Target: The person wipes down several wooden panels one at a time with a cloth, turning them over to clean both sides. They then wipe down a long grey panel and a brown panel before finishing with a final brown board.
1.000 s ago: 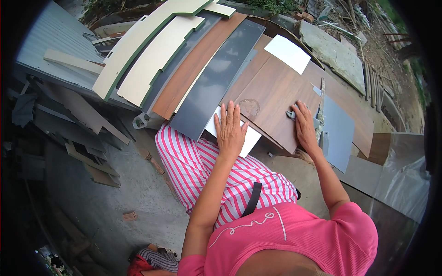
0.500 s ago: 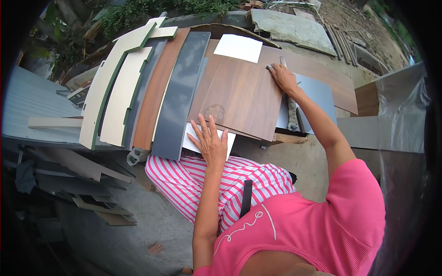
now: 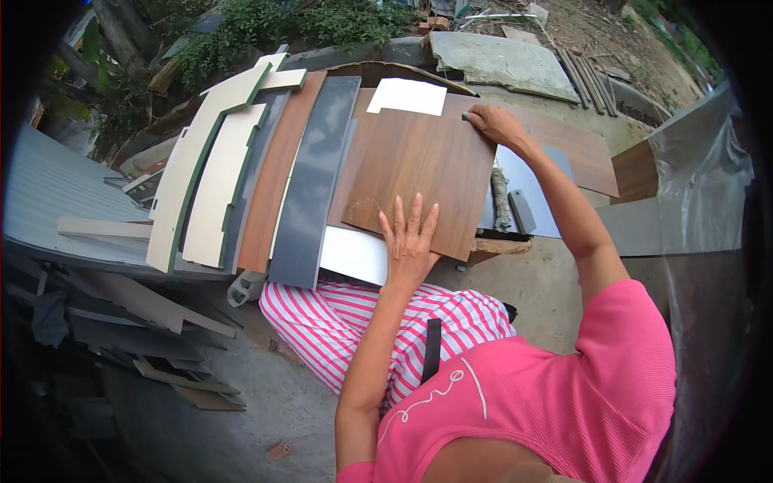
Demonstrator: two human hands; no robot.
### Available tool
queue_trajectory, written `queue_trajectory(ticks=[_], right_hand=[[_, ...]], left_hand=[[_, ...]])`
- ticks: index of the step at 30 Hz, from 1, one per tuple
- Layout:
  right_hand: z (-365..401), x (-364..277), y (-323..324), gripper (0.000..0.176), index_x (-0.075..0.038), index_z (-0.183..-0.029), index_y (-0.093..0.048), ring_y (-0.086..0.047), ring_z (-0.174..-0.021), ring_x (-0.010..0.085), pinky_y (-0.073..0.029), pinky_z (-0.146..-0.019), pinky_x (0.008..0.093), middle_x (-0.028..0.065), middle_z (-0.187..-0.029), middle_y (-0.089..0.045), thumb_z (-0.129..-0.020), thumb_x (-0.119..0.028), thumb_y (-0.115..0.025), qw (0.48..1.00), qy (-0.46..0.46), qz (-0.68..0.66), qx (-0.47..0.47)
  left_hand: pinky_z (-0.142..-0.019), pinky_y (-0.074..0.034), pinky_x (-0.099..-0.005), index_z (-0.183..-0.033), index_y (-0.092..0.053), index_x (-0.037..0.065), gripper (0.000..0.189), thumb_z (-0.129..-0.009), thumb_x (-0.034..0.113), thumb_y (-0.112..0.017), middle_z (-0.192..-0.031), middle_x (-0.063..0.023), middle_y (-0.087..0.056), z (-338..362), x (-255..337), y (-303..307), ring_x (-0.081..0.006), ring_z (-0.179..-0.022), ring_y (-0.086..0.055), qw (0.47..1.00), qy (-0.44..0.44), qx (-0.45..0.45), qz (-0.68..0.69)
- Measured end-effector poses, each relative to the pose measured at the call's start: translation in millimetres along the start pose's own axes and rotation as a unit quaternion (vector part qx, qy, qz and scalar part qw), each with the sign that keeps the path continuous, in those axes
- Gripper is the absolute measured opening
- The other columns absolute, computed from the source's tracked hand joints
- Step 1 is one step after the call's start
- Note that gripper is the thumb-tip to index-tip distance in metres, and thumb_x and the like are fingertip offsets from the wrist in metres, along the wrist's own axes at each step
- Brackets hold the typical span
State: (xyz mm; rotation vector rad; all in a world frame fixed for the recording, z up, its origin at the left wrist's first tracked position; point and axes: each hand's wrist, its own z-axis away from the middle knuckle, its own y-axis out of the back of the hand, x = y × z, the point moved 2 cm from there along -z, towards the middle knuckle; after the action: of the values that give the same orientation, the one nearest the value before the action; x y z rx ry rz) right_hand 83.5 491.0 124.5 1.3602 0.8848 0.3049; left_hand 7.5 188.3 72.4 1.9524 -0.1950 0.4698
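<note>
A square walnut-brown board (image 3: pixel 423 173) lies on top of a stack of panels in front of me. My left hand (image 3: pixel 409 239) rests flat on its near edge, fingers spread. My right hand (image 3: pixel 493 125) is stretched out to the board's far right corner and grips a small grey tool there. A white sheet (image 3: pixel 353 254) sticks out from under the brown board, just left of my left hand. A second white sheet (image 3: pixel 407 96) lies at the far edge of the stack.
Long planks lean to the left: cream with green edge (image 3: pixel 201 153), orange-brown (image 3: pixel 276 173), dark grey (image 3: pixel 314 181). A pale grey panel (image 3: pixel 527 181) and clear plastic sheeting (image 3: pixel 700 169) are at right. Offcuts (image 3: pixel 153 322) litter the concrete floor at left.
My left hand has moved from the white sheet up onto the near edge of the brown board. My right hand has slid along the board's right edge to its far corner. My view tilted.
</note>
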Motion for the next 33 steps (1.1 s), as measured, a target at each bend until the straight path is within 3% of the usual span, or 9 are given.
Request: queue_trajectory(ticks=[2, 6, 9, 11, 13, 17, 19, 22, 33], right_hand=[[1, -2, 14, 0.037, -0.006, -0.099, -0.063, -0.059, -0.092, 0.0412, -0.045, -0.078, 0.0499, 0.0216, -0.096, -0.064, -0.092, -0.038, -0.045, 1.000, 0.015, -0.019, -0.013], [13, -12, 48, 0.042, -0.007, -0.086, -0.059, -0.039, -0.052, 0.0047, -0.032, -0.043, 0.0222, -0.0014, -0.066, -0.051, -0.093, -0.046, -0.044, 0.961, -0.024, -0.262, -0.087], [7, -15, 56, 0.042, -0.010, -0.090, -0.059, -0.040, -0.053, 0.0040, -0.033, -0.044, 0.0203, -0.0031, -0.069, -0.053, -0.093, -0.048, -0.041, 0.921, -0.076, -0.381, -0.039], [2, -17, 53, 0.038, -0.011, -0.093, -0.058, -0.042, -0.056, 0.0031, -0.034, -0.046, 0.0189, -0.0031, -0.074, -0.055, -0.094, -0.045, -0.041, 0.903, -0.077, -0.423, -0.018], [4, -34, 47, 0.033, -0.011, -0.095, -0.057, -0.043, -0.058, 0.0033, -0.036, -0.049, 0.0192, -0.0025, -0.076, -0.056, -0.096, -0.040, -0.043, 0.880, -0.035, -0.473, 0.033], [17, -100, 18, 0.034, -0.005, -0.116, -0.055, -0.055, -0.066, 0.0145, -0.045, -0.059, 0.0292, 0.0073, -0.086, -0.061, -0.094, -0.030, -0.048, 0.952, 0.045, -0.302, 0.021], [33, -143, -3, 0.029, -0.007, -0.114, -0.057, -0.056, -0.093, 0.0311, -0.045, -0.080, 0.0404, 0.0180, -0.096, -0.057, -0.092, -0.023, -0.050, 0.953, 0.209, -0.195, 0.099], [62, -199, -45, 0.025, -0.010, -0.111, -0.058, -0.055, -0.097, 0.0308, -0.047, -0.078, 0.0399, 0.0149, -0.102, -0.055, -0.088, -0.021, -0.055, 0.907, 0.379, -0.158, 0.096], [136, -262, -165, 0.041, -0.018, -0.129, -0.047, -0.031, -0.133, 0.0276, -0.021, -0.107, 0.0534, 0.0062, -0.140, -0.039, -0.092, -0.035, -0.046, 0.845, 0.515, -0.130, -0.066]], left_hand=[[-0.105, -0.019, -0.0631, -0.137, -0.041, 0.018, 0.081, -0.064, 0.012, -0.076, -0.147, -0.0077, -0.028, -5, 0, 9, -0.0364, -0.136, -0.023, 1.000, -0.009, 0.010, -0.006], [-0.103, -0.031, -0.0538, -0.126, -0.053, 0.015, 0.058, -0.071, 0.000, -0.065, -0.128, -0.0048, -0.054, -13, -2, 42, -0.0317, -0.122, -0.046, 0.984, -0.079, 0.144, 0.066], [-0.100, -0.039, -0.0469, -0.120, -0.058, 0.011, 0.047, -0.074, 0.007, -0.067, -0.124, -0.0038, -0.058, -14, 0, 66, -0.0292, -0.116, -0.053, 0.972, -0.121, 0.183, 0.087], [-0.094, -0.045, -0.0398, -0.118, -0.057, 0.005, 0.036, -0.086, 0.022, -0.062, -0.118, -0.0100, -0.061, -8, 2, 83, -0.0271, -0.110, -0.057, 0.927, 0.026, 0.267, 0.260], [-0.088, -0.048, -0.0317, -0.112, -0.058, -0.003, 0.046, -0.092, 0.039, -0.053, -0.104, -0.0150, -0.064, 11, -15, 91, -0.0242, -0.100, -0.061, 0.857, 0.289, 0.265, 0.334], [-0.099, -0.039, -0.0365, -0.121, -0.042, -0.008, 0.071, -0.089, 0.056, -0.047, -0.126, -0.0228, -0.045, 18, -22, 110, -0.0280, -0.122, -0.044, 0.636, 0.349, 0.471, 0.501], [-0.105, -0.033, -0.0395, -0.129, -0.029, -0.007, 0.083, -0.086, 0.061, -0.048, -0.136, -0.0251, -0.031, 32, -31, 103, -0.0306, -0.129, -0.034, 0.629, 0.364, 0.439, 0.528], [-0.105, -0.032, -0.0411, -0.135, -0.026, -0.007, 0.079, -0.089, 0.053, -0.048, -0.137, -0.0203, -0.035, 54, -39, 88, -0.0310, -0.125, -0.038, 0.592, 0.402, 0.439, 0.543], [-0.110, -0.026, -0.0414, -0.143, -0.018, 0.014, 0.062, -0.096, 0.052, -0.028, -0.144, -0.0104, -0.028, 97, -70, 17, -0.0252, -0.133, -0.029, 0.419, 0.302, 0.413, 0.750]])
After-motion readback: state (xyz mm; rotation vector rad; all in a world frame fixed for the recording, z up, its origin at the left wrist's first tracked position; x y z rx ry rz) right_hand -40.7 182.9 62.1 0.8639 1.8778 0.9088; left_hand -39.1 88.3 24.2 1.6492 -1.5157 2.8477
